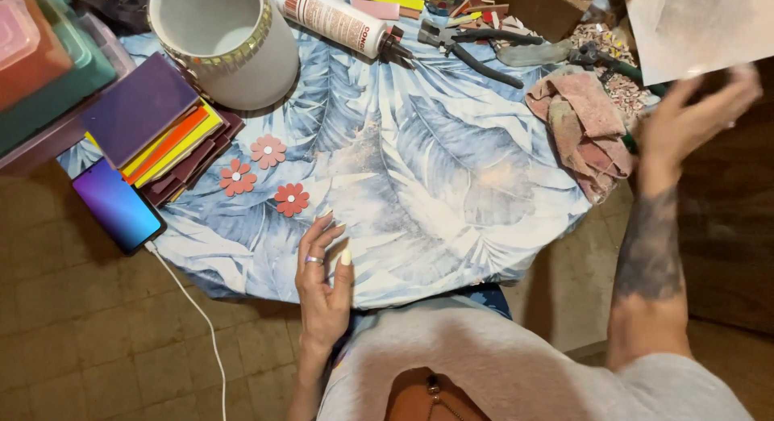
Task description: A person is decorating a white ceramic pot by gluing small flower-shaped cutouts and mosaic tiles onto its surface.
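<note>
- Resting your left hand on the near edge of the round table, you've got the fingers loose and spread, palm turned up a little, gripping nothing; a ring shows on one finger.
- Your right hand is up high at the far right, off the table's edge, blurred in the shot, fingers reaching to the lower edge of a pale sheet up in the corner; whether you've actually pinched it I cannot tell.
- Just ahead of your left fingertips lies a red flower-shaped piece, with two more pinkish-red flower pieces a little farther out, all flat on the blue leaf-print cloth.
- Left of those, a stack of coloured tiles sits with a purple one on top, yellow and orange edges peeking out below.
- At the table's left rim, a phone with a purple-blue screen lies with a white cable trailing down to the floor.
- Farther back, a big white cylinder pot stands upright, a glue tube lies on its side beside it, then pliers.
- Near your right wrist, a crumpled pinkish rag sits at the table's right edge.
</note>
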